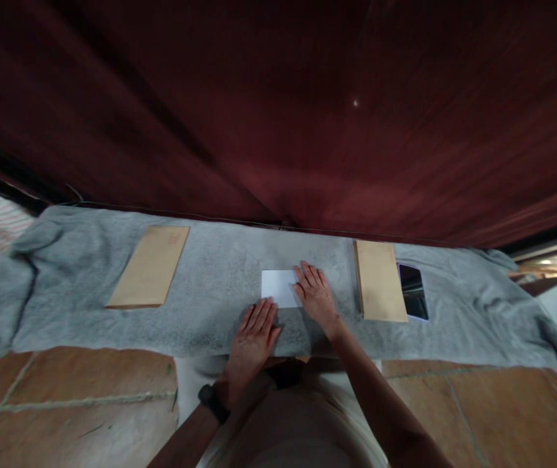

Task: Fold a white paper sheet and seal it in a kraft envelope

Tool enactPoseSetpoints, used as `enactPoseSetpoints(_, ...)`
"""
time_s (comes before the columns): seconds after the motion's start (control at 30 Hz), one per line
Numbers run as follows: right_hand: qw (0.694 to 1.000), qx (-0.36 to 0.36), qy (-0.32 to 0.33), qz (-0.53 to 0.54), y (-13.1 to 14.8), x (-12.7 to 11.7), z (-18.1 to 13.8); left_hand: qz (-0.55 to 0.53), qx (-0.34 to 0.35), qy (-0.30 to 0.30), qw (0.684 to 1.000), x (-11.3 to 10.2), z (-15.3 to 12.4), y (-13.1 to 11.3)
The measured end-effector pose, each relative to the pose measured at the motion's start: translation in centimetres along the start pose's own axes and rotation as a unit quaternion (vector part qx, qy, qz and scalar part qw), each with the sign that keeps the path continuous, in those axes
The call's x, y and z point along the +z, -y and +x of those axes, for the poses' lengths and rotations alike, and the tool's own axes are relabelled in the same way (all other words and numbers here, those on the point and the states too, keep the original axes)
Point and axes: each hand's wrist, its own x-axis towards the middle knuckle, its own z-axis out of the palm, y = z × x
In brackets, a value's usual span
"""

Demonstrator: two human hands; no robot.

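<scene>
A small white paper (278, 286) lies on a grey cloth (210, 305) spread over the surface in front of me. My right hand (314, 292) rests flat on the paper's right edge, fingers stretched out. My left hand (253, 335) lies flat on the cloth just below the paper's lower left corner, fingertips touching or almost touching it; a black watch (211, 400) is on that wrist. Neither hand holds anything.
One brown envelope (150, 266) lies on the cloth at the left, another brown envelope (379, 279) at the right, with a dark phone (413, 291) beside it. A dark red curtain (278, 110) hangs behind. Brown floor tiles (64, 396) are below.
</scene>
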Motion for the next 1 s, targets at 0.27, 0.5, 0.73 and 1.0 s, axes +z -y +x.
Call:
enactPoseSetpoints(0.27, 0.999, 0.040, -0.014, -0.010, -1.3, -0.3, -1.5, 0.023, -0.039, -0.001, 0.999, 0.0, -0.4, -0.4)
enactPoseSetpoints(0.5, 0.999, 0.046, -0.011, -0.023, -1.3, -0.4, -1.8, 0.027, -0.053, 0.038, 0.997, 0.1, 4.5, -1.7)
enactPoseSetpoints(0.73, 0.999, 0.048, -0.006, -0.022, -1.3, -0.5, -1.7, 0.039, -0.115, 0.048, 0.991, 1.6, 6.7, -0.2)
enactPoseSetpoints(1.0, 0.996, 0.074, -0.046, 0.012, -1.4, 0.1, -2.1, -0.023, -0.154, -0.018, 0.988, 1.2, 6.3, 1.9)
